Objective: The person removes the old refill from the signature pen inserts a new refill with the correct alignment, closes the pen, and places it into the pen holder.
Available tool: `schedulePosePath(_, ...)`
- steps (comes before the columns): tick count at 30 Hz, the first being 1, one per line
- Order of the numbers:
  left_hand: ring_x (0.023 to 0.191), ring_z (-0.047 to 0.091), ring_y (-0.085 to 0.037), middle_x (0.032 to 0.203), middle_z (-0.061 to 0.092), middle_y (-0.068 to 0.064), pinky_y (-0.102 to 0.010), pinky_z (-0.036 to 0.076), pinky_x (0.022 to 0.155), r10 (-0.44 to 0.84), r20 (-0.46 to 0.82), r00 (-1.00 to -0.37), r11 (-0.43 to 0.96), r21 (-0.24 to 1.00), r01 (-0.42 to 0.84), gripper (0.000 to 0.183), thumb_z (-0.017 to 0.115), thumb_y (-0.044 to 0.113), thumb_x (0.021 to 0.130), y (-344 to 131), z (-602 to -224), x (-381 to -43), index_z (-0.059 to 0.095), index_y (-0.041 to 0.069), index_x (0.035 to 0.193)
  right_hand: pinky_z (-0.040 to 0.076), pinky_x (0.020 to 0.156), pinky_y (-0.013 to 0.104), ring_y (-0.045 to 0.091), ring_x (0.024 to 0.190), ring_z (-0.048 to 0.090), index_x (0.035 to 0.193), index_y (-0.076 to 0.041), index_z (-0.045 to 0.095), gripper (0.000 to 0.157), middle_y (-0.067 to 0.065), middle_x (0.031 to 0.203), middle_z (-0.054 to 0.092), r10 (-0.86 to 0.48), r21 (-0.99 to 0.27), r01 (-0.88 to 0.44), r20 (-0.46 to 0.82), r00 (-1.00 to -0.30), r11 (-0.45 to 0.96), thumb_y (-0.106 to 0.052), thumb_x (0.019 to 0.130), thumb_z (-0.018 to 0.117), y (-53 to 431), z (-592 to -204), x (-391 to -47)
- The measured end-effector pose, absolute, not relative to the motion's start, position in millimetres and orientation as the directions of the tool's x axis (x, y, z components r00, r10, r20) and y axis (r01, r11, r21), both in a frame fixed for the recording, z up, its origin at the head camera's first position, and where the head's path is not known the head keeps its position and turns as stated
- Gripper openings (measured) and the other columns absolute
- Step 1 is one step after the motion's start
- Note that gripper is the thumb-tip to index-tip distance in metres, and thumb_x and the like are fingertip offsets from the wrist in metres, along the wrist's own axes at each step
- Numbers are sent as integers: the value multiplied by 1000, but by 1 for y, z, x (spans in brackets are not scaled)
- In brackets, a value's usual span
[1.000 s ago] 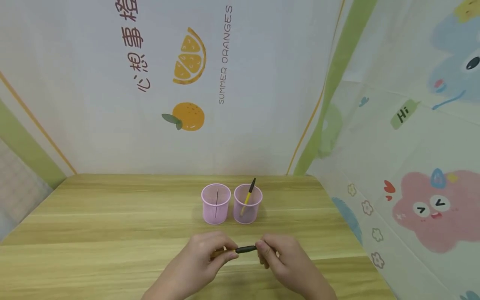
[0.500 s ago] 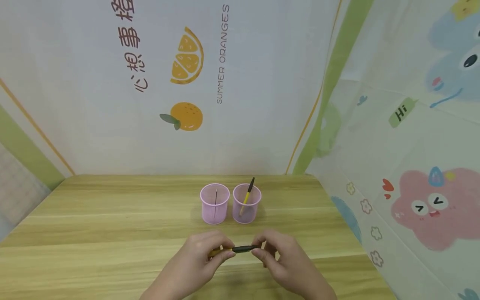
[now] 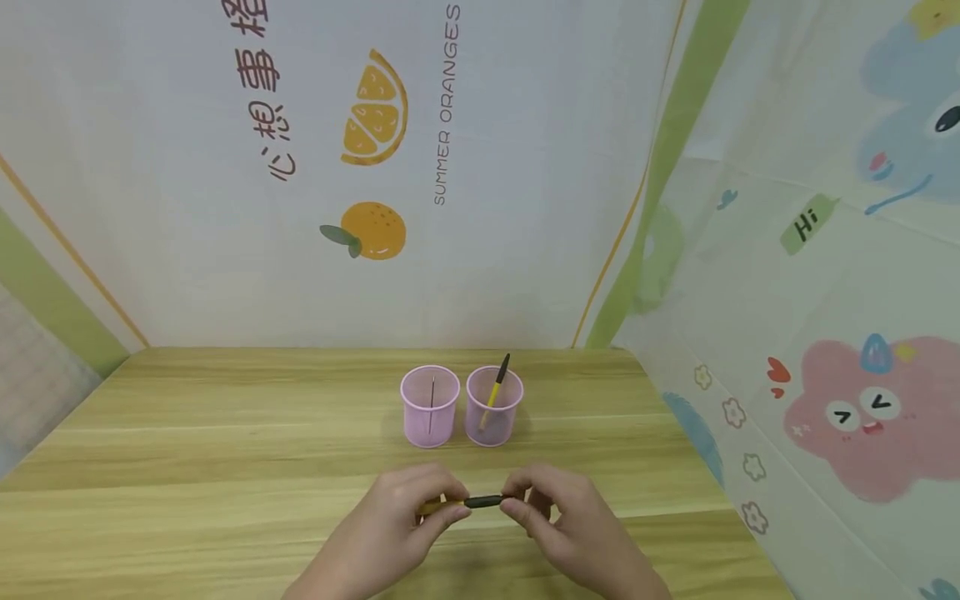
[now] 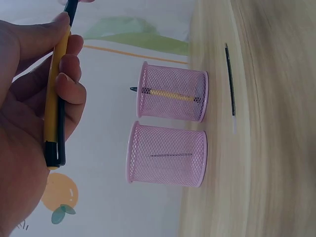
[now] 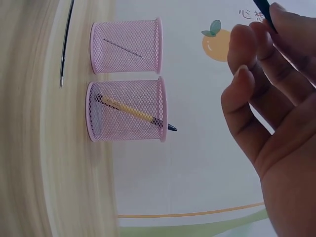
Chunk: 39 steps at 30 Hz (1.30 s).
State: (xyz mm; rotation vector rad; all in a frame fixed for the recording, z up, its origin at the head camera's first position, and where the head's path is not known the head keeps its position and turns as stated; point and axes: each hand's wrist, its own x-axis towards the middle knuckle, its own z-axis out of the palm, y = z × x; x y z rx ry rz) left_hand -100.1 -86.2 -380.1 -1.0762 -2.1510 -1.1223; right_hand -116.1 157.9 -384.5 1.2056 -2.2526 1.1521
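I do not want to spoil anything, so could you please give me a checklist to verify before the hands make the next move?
1. Left hand grips the held pen: ok.
2. Right hand pinches the pen's black end: ok.
3. Left cup and right cup stand upright: ok.
4. Second pen is inside a cup: ok, it leans in the right cup.
5. Loose thin rod is in a cup: not ok, it lies on the table.
6. Black end is tight on the pen: cannot tell, no view shows this.
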Motion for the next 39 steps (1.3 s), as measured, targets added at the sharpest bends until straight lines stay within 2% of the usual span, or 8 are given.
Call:
schedulePosePath(6,71,51,7,85,64,15,-4,40,60,429,701,-570,340,459,821,13,73,12,86,-87,-386,-102,67,21,93,38,53,6,-6,59,45,94,-18,62,13,-7,70,56,-547,-477,-819,613,-570,319,-7,90,68,157,-390,-118)
schedulePosePath(13,72,53,7,85,64,16,-4,40,60,429,687,-586,343,476,810,10,72,16,88,-87,-388,-102,67,22,93,38,55,5,-9,62,44,87,-20,62,14,-9,67,54,-556,-456,-824,610,-565,336,-8,94,63,156,-393,-118)
schedulePosePath(21,72,53,7,86,64,17,-7,42,60,416,655,-631,372,510,775,10,72,16,88,-90,-388,-101,67,23,94,43,58,7,-5,63,51,95,-20,63,11,-9,74,61,-554,-458,-825,614,-562,329,-9,93,65,154,-394,-120)
schedulePosePath(26,72,53,7,85,64,16,-5,41,60,422,677,-603,352,491,797,10,73,15,88,-90,-390,-102,67,22,93,42,59,7,-4,64,50,94,-20,63,11,-9,73,59,-553,-441,-834,625,-551,333,-8,94,64,153,-393,-119)
schedulePosePath(34,75,54,6,86,64,15,-5,41,61,430,681,-592,331,491,805,9,72,16,88,-88,-392,-102,67,21,94,35,55,3,-8,63,42,78,-21,58,22,-11,66,51,-545,-442,-822,616,-569,359,-7,95,61,153,-394,-119)
schedulePosePath(39,73,53,7,86,64,15,-5,41,60,424,677,-602,345,494,798,10,72,15,88,-89,-391,-102,67,21,94,38,53,6,-8,62,44,84,-23,64,17,-12,66,52,-532,-474,-798,596,-602,372,-10,96,62,152,-396,-119)
